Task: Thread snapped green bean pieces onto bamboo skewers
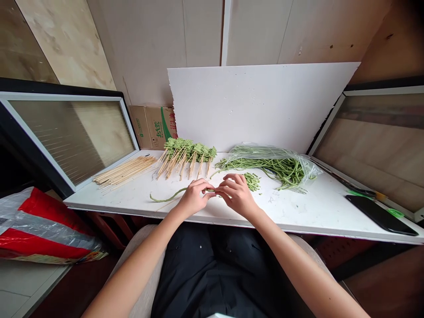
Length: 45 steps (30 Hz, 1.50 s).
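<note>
My left hand and my right hand meet over the white table, both pinched on a long green bean whose free end trails left across the table. A thin bamboo skewer lies by my left wrist. Just past my right hand sits a small folded bundle of beans.
Finished bean skewers are piled at the back. Loose bamboo skewers lie at the left, and a plastic bag of long beans at the right. A black phone rests at the far right edge. A white board leans behind.
</note>
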Tool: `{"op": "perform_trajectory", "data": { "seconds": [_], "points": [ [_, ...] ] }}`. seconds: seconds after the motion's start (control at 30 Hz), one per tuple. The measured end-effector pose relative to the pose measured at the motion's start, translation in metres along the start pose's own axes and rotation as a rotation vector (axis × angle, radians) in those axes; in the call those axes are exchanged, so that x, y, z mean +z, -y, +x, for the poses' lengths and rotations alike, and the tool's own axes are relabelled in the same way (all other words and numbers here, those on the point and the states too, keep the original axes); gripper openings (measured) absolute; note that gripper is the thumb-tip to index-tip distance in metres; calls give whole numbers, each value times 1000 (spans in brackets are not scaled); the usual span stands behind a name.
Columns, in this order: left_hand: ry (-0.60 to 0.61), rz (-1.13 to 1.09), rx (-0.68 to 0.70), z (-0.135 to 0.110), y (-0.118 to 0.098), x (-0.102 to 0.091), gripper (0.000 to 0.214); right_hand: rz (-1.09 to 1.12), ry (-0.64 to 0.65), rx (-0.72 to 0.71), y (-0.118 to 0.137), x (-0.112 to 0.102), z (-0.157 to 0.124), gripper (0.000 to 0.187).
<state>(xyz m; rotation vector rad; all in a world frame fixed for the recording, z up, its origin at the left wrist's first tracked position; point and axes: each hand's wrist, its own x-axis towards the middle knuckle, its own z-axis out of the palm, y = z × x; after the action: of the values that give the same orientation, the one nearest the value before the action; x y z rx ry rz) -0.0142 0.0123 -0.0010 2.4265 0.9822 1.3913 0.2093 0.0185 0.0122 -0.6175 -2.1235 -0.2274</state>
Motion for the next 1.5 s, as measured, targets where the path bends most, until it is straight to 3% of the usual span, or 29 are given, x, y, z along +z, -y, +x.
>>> {"op": "perform_trajectory", "data": {
  "seconds": [0.1,0.27,0.57,0.93,1.5],
  "points": [
    [-7,-50,-26,0,-2,4,4,-78,12,-56,4,1,-1,18],
    [22,-104,-22,1,-11,3,4,-70,-79,22,5,11,-6,26],
    [64,-135,-79,2,-13,-3,15,2,-108,131,1,11,-7,16],
    [53,-225,-157,0,-12,-1,15,41,-94,146,-2,15,-10,13],
    [-36,-99,-33,-1,-15,4,7,29,-131,141,5,9,-4,15]
  ]
}}
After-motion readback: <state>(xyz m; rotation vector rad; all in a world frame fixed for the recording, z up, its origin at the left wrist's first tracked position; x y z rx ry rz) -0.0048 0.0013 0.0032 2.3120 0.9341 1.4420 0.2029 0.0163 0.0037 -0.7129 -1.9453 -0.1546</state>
